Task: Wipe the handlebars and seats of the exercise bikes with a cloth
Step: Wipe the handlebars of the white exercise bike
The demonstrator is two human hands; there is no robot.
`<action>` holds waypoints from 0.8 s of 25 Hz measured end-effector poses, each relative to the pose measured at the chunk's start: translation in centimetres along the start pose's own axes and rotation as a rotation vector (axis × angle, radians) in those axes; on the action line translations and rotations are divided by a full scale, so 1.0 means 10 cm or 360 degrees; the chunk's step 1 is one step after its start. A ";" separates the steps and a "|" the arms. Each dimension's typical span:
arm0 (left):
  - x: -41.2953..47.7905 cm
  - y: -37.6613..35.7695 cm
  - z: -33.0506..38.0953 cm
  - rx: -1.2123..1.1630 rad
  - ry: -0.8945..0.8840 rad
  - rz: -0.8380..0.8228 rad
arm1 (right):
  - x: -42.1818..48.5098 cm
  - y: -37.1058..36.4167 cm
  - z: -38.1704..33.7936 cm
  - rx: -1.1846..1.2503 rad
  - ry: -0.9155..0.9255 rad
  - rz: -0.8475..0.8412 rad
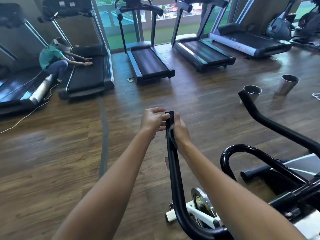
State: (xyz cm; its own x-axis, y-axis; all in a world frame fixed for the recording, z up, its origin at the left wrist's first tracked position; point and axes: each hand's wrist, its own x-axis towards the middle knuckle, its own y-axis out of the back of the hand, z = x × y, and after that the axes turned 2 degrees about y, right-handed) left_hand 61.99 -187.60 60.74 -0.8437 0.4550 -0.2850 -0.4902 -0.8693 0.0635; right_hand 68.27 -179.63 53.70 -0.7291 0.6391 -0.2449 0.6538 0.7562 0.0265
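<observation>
Pinching the end of the handlebar: left hand; right hand curled round it just below, grey cloth seemingly under the palm.
Risk, I'd say: thin cloth slips out, bare palm smears the bar; bar glossy black, curved, on the exercise bike lower right.

The black handlebar is pinched at its tip by the left grip, while a grey cloth is held against it by the right grip.

Wood floor; treadmills (by windows)
</observation>
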 end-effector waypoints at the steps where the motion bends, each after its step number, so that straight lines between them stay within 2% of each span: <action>1: 0.00 0.00 -0.01 -0.0004 -0.0009 0.0022 | 0.09 -0.03 -0.08 -0.0039 0.0032 0.0049; 3: 0.00 0.01 -0.03 -0.0030 0.0001 0.0033 | 0.04 -0.06 0.00 -0.0160 0.0083 0.0101; 5: 0.01 0.02 -0.05 -0.0047 0.0020 0.0029 | -0.49 0.00 0.03 -0.0262 0.0003 0.0070; 8: 0.04 0.01 -0.05 -0.0034 0.0022 0.0031 | -1.04 0.17 0.38 -0.0202 -0.0222 -0.0117; 10: 0.04 0.00 -0.07 -0.0048 0.0012 0.0038 | -1.07 0.22 0.51 -0.0197 -0.0274 -0.0211; 16: 0.00 -0.01 -0.06 -0.0028 -0.0005 0.0025 | -0.67 -0.02 0.15 -0.0519 -0.0029 0.0066; 20: -0.01 0.03 -0.09 -0.0113 0.0085 -0.0014 | -1.15 0.13 0.34 -0.0546 -0.0111 -0.0037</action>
State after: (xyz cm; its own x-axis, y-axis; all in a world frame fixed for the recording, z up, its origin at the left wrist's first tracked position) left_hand 62.13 -188.10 59.95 -0.8256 0.4535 -0.3357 -0.4794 -0.8776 -0.0065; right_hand 78.20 -186.53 53.23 -0.7195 0.6191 -0.3146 0.5228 0.7811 0.3415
